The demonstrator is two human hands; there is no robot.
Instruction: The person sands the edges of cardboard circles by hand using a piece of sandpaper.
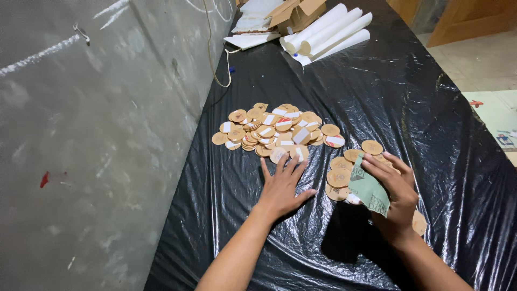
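Left hand (281, 188) flat, fingers spread on black sheet (377, 97), fingertips touching big disc pile (277, 129). Right hand (392, 188) gripping green paper (368, 189) over smaller discs (340, 175). Farther off: white rolls (328, 29), cardboard box (293, 13).

Tan round discs (280, 129) with white and red strips, green printed paper (369, 189), glossy black table cover (377, 91), white rolls (328, 29)
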